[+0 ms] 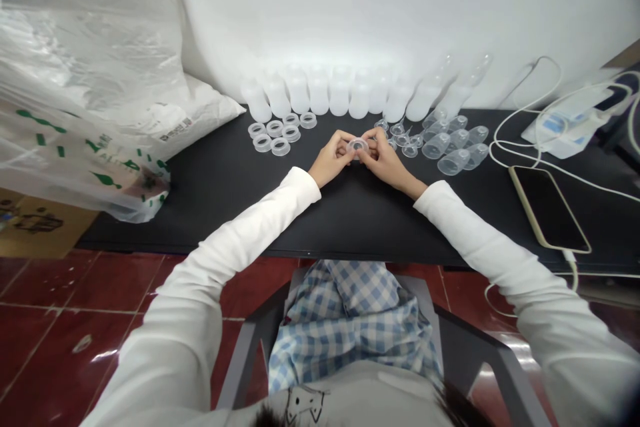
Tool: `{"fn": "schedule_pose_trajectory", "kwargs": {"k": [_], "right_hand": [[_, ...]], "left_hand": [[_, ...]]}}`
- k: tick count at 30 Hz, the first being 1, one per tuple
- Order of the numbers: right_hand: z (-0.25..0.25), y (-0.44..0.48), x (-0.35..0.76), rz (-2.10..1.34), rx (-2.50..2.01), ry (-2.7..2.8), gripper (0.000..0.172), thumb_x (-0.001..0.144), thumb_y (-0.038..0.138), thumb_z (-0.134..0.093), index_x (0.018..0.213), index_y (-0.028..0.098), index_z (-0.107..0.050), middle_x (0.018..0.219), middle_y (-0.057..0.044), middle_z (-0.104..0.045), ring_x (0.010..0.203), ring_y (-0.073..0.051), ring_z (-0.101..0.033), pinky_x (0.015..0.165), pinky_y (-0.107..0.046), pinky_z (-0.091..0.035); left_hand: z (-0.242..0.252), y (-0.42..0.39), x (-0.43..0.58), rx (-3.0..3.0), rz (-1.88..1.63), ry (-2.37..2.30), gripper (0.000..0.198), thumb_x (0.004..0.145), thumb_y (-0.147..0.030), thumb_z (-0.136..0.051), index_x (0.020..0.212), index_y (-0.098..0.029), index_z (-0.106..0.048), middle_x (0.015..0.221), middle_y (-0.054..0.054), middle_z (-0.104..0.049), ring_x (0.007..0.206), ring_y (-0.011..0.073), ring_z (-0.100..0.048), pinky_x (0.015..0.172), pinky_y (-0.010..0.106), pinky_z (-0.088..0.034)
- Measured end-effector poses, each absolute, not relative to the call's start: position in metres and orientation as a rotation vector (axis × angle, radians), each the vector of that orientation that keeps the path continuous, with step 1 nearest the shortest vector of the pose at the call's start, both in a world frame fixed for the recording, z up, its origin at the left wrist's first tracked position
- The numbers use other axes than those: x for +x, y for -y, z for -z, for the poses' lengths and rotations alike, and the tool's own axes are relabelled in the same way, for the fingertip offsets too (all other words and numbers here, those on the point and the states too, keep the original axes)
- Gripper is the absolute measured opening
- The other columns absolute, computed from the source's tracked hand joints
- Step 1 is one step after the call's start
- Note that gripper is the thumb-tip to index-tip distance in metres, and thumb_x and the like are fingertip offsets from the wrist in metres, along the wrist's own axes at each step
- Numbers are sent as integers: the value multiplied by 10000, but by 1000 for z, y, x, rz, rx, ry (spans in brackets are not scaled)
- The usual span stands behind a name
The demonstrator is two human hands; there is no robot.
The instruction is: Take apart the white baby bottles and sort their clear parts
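Note:
Both hands meet above the middle of the black table, closed on one translucent collar ring [357, 145] like those of baby bottles. My left hand [333, 157] pinches its left side, and my right hand [384, 159] grips its right side. Whether a teat sits inside the ring is too small to tell. Left of my hands lie several loose collar rings [281, 146]. Just right of my right hand are several clear silicone teats [410, 151], partly hidden behind it. Beyond those stand several clear bottle caps [455, 162].
A row of milky bottles [339, 93] stands along the wall. Large plastic bags [95, 53] bulge over the table's left end, near a cardboard box [40, 223]. To the right lie a phone [550, 208] on a charging cable and tangled white cords [537, 123].

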State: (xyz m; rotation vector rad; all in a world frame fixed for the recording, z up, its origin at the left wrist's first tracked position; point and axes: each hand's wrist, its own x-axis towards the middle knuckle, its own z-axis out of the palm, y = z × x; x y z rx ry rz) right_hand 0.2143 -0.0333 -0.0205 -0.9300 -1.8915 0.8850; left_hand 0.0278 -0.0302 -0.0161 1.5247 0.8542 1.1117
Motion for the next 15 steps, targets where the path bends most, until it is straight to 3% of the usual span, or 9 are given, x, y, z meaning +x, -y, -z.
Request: {"fn": "schedule_pose_trajectory", "kwargs": {"k": [7,11,15], "right_hand": [[21,35,211,-800,-891,1915,437,976,679,-589,1082,275,-463,783,-1,-604,614,-167,-526,589,-334,-450],[19,37,211,-735,-935,1925,383,981,632,-611,1036,276,-480,714,21,-548,570,-158,-475,582,-328,-412],[18,35,213,-842,-949,1853,425,964,676,-612,1025,276,-483,766,3,-584,627,-171,-528,598,-333,-433]], "left_hand": [[19,32,30,1602,-1151,-903,251,842,-202,-785,931,-217,-551,687,-69,-574,610,78,-510,605,209,-445],[18,35,32,1594,-1155,-917,253,856,-224,-781,929,-226,-539,686,-65,-579,587,85,-520,568,210,-454],[15,36,32,1559,-1116,-897,235,877,-230,-766,945,-216,-541,706,-67,-615,572,79,-539,569,213,-472]]}}
